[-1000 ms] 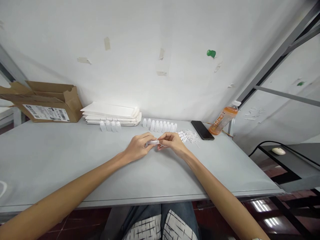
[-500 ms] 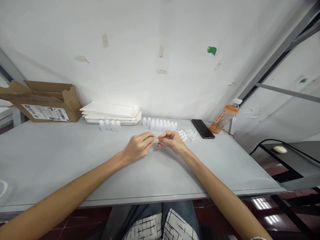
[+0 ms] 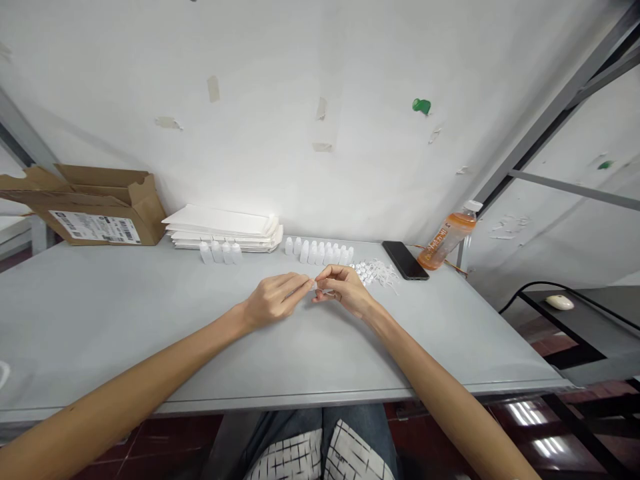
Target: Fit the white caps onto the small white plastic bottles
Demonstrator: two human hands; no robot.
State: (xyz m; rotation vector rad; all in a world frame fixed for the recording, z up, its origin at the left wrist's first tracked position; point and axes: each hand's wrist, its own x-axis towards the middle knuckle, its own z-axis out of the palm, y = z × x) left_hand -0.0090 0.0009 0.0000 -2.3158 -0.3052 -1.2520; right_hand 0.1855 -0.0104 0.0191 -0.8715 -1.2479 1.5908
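My left hand (image 3: 280,298) is closed around a small white squeeze bottle (image 3: 314,285), mostly hidden by the fingers. Against the bottle's end, the thumb and fingertips of my right hand (image 3: 346,289) pinch a small white cap, largely covered. Both hands meet just above the table. Beyond them stands a cluster of small white bottles (image 3: 320,253) without visible needle tips. Right of that cluster lies a loose pile of white caps with thin strips (image 3: 379,272). Farther left, several small bottles with thin needle tips (image 3: 220,253) stand upright in a row.
Stacked white envelopes (image 3: 220,223) lie against the wall, beside an open cardboard box (image 3: 100,207). A black phone (image 3: 405,260) and a tilted bottle of orange drink (image 3: 447,237) are at the right. The grey table's (image 3: 300,373) front edge runs before my lap.
My hands have drawn slightly closer together, so less of the small bottle shows between them. The view has tilted a little. Things on the table have stayed in place.
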